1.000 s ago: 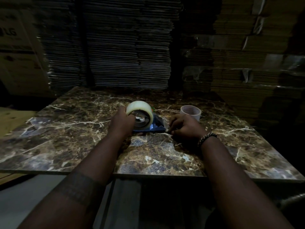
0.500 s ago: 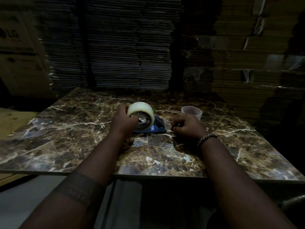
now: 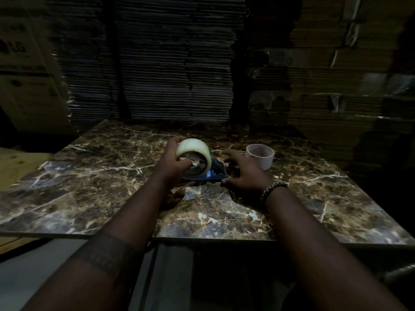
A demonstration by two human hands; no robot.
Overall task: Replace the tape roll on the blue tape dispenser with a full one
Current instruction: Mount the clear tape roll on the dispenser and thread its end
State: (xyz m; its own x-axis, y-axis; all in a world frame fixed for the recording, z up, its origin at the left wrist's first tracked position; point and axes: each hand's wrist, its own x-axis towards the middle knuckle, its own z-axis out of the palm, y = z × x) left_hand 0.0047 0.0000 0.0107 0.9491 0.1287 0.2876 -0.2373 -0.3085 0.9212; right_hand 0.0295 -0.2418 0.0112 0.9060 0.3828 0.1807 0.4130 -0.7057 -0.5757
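Observation:
A full pale roll of clear tape (image 3: 193,149) stands on edge over the blue tape dispenser (image 3: 213,175) in the middle of the marble table (image 3: 89,187). My left hand (image 3: 173,162) is shut on the roll, thumb in its core and fingers over the top. My right hand (image 3: 244,173) rests on the table just right of the dispenser, fingers spread and touching its blue base. An empty whitish tape core (image 3: 260,154) stands upright behind my right hand. Most of the dispenser is hidden by the roll and my hands.
Tall stacks of flattened cardboard (image 3: 157,63) rise behind the table's far edge. A cardboard box (image 3: 24,75) stands at the left and a wooden surface (image 3: 20,162) lies beside the table. The near table edge runs across below my forearms.
My right hand has opened from a closed grip near the dispenser's front into spread fingers. My left hand has tilted the roll slightly, thumb now in the core.

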